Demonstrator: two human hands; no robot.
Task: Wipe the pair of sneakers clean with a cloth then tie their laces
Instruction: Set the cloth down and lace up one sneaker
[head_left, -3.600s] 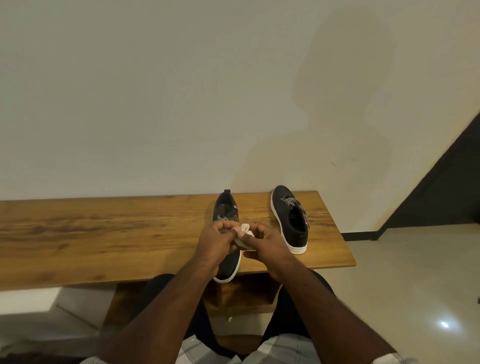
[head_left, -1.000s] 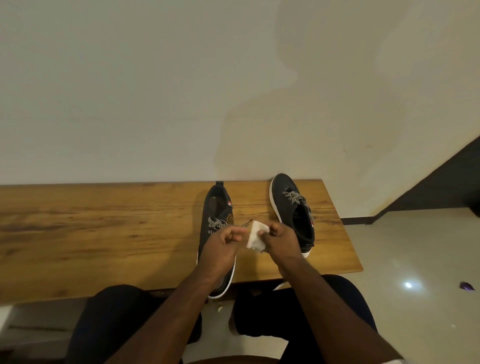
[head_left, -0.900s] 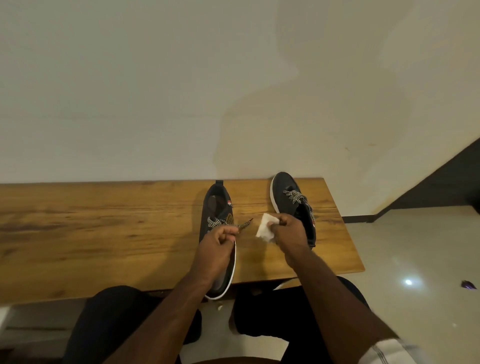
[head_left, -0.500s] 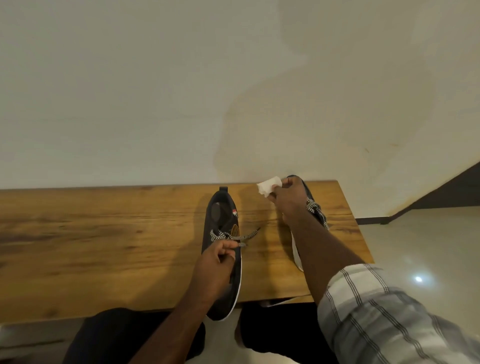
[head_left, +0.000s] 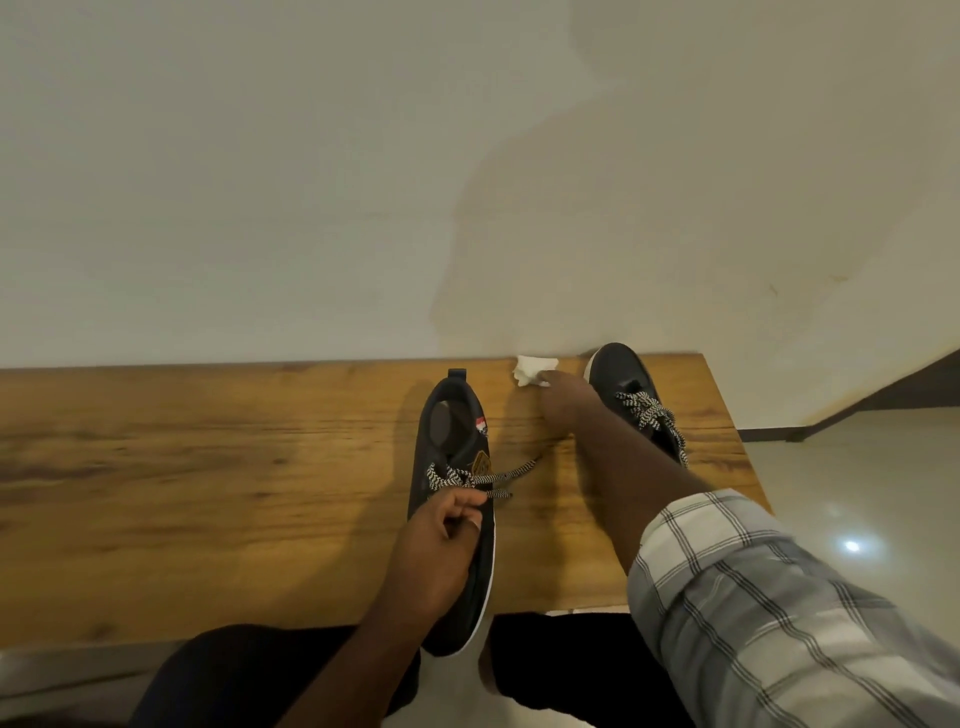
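Observation:
Two dark sneakers with white soles and black-and-white laces lie on a wooden bench (head_left: 208, 467). The left sneaker (head_left: 451, 431) has its heel toward the wall and its toe past the bench's front edge. My left hand (head_left: 439, 551) rests over it and pinches one loose lace (head_left: 491, 492) between thumb and fingers. The right sneaker (head_left: 621, 371) points its toe at the wall; my forearm hides its near half. My right hand (head_left: 563, 402) reaches to the back of the bench, its fingertips on a small crumpled white cloth (head_left: 531, 369) lying against the wall.
A plain pale wall (head_left: 363, 182) rises directly behind the bench. The bench ends just right of the right sneaker, with glossy tiled floor (head_left: 857, 493) beyond it. My legs in dark trousers (head_left: 234, 675) sit under the front edge.
My right hand carried the cloth from between the sneakers back to the wall, where the cloth now touches the bench. My left hand stayed at the left sneaker's lace. The view has closed in.

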